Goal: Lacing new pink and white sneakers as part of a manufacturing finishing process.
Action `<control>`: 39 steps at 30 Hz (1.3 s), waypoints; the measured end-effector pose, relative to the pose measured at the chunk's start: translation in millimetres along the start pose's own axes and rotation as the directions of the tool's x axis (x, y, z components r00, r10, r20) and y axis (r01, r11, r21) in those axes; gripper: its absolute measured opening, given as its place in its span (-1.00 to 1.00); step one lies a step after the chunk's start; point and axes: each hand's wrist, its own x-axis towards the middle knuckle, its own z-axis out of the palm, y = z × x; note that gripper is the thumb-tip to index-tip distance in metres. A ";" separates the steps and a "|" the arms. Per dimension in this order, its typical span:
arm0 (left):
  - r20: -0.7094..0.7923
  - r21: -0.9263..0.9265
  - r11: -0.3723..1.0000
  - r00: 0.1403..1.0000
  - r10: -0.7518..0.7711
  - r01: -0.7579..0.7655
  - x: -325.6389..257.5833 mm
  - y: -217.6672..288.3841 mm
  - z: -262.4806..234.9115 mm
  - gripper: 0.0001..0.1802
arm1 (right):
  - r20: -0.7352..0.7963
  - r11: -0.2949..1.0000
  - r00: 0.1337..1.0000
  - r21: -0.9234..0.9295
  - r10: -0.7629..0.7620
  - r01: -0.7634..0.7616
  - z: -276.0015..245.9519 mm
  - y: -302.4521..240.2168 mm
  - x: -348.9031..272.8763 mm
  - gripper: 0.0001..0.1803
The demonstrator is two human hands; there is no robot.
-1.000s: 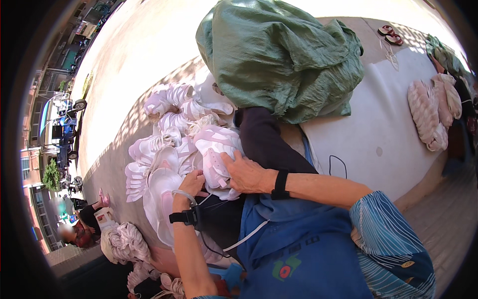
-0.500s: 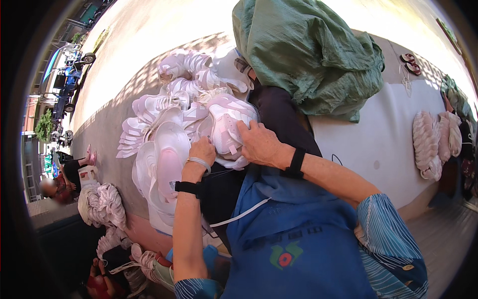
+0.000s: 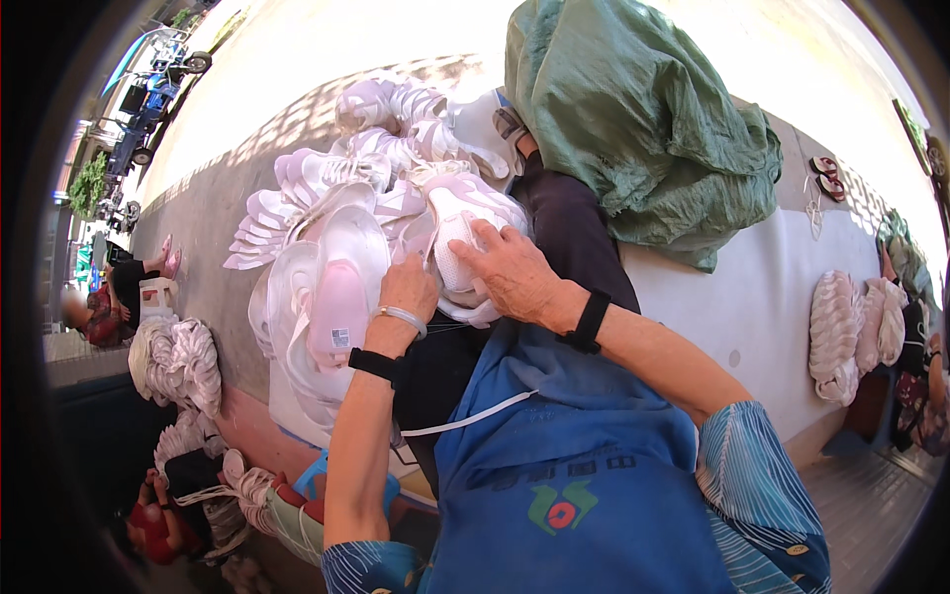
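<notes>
A white and pale pink shoe upper (image 3: 477,206) rests over my dark-trousered lap, its white mesh part turned up. My right hand (image 3: 510,275) grips it from the right, fingertips pressed onto the mesh and the thumb side out of sight. Close against its left edge, my left hand (image 3: 409,294) is closed in a pinch; what lies between those fingertips is hidden. Thin threads run just below the upper. Left of my hands lie pale shoe soles (image 3: 338,297), one with a pink middle and a small label. Behind them is a pile of similar white-pink uppers (image 3: 381,148).
A large green sack (image 3: 643,139) covers the far right of my legs. Dark sandals (image 3: 827,179) lie beyond a white sheet (image 3: 712,317). Bundled pale shoe parts stand at right (image 3: 836,337) and left (image 3: 178,361). Other people sit at both sides.
My right hand has shifted onto the white mesh, and the upper has turned so more mesh shows. My left hand stays at its left edge. The whole view has swung slightly.
</notes>
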 end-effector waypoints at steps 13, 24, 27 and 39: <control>-0.215 -0.304 0.945 0.975 0.057 -0.122 -42.9 0.9 -8.7 -0.65 | 0.068 0.998 0.997 -0.057 -0.021 0.025 -2.0 4.3 -11.2 -0.30; 0.093 -0.806 0.567 0.982 -0.163 0.170 -35.4 -62.8 -63.3 -0.37 | 0.106 0.996 0.994 0.083 0.005 -0.014 1.6 -6.7 -8.0 -0.40; 0.051 -0.610 0.792 0.996 0.066 -0.021 -34.6 -12.9 -70.5 -0.36 | 0.136 0.995 0.991 0.094 0.008 -0.020 -7.5 -2.7 -6.3 -0.50; 0.010 -0.247 0.964 0.995 0.104 -0.098 -44.8 62.5 -0.6 -0.28 | 0.064 0.996 0.997 0.077 0.047 -0.052 -13.8 10.9 -14.6 -0.78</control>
